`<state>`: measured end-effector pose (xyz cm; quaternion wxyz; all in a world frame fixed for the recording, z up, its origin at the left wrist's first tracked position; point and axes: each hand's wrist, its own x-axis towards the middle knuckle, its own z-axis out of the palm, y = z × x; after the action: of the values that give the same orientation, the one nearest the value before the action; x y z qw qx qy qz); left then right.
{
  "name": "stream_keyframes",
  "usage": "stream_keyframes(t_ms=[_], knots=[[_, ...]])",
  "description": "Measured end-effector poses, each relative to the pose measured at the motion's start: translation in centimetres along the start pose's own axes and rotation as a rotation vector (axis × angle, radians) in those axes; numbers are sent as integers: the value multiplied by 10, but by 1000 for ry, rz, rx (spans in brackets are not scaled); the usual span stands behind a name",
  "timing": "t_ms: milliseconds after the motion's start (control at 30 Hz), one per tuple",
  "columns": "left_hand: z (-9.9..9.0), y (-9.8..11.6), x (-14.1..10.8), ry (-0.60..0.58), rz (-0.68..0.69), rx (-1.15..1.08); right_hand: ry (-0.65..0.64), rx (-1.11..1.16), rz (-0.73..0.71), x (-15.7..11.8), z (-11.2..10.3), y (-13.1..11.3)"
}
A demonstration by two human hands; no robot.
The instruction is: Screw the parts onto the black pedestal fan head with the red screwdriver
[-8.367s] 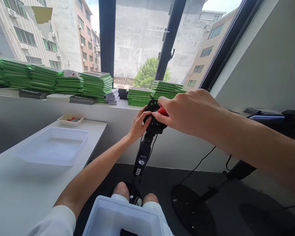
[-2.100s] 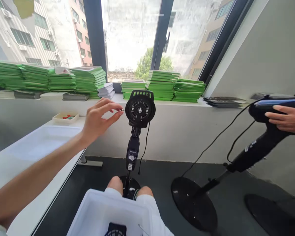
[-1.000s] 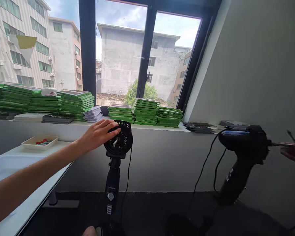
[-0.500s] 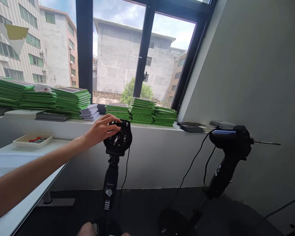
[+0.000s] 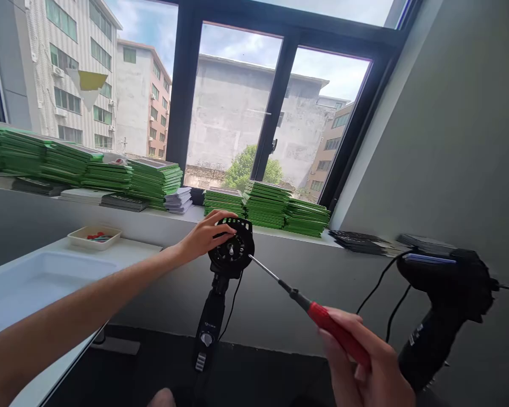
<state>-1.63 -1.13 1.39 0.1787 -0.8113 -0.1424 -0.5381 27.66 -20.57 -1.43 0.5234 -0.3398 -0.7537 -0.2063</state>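
Observation:
A black fan body without blades or guard (image 5: 242, 257), on a black stand pole with a knob, stands in the middle, a metal shaft jutting from its face. My left hand (image 5: 207, 233) is closed on the upper left rim of this body, its fingers bent over the front. At lower right my right hand (image 5: 365, 362) is wrapped round the red handle of a screwdriver (image 5: 299, 298). The blade slants up and left, with its tip at the right side of the fan body; whether it touches a screw I cannot tell.
A second black fan (image 5: 445, 294) stands at right with its shaft pointing right. Stacks of green-edged packets (image 5: 265, 208) and dark flat sheets (image 5: 356, 242) line the windowsill. At left a white table (image 5: 139, 249) bears a cream tray (image 5: 95, 244) and a translucent bin (image 5: 46, 280).
My right hand has come into view with the screwdriver, its tip now at the fan body. My left hand stays on the fan. The whole view has shifted, so things sit farther right.

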Motion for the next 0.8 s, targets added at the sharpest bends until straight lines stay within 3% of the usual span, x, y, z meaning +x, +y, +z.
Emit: stream_keyframes(t_ms=[100, 200, 467, 800], knots=[[4, 0, -2, 29, -42, 9, -78, -105, -140, 55, 20, -3], [4, 0, -1, 9, -54, 12, -122, -191, -202, 80, 32, -6], [-3, -3, 4, -26, -21, -21, -160, -329, -312, 94, 43, -7], [-2, -7, 7, -60, -88, 6, -220, -407, -552, 125, 37, -15]])
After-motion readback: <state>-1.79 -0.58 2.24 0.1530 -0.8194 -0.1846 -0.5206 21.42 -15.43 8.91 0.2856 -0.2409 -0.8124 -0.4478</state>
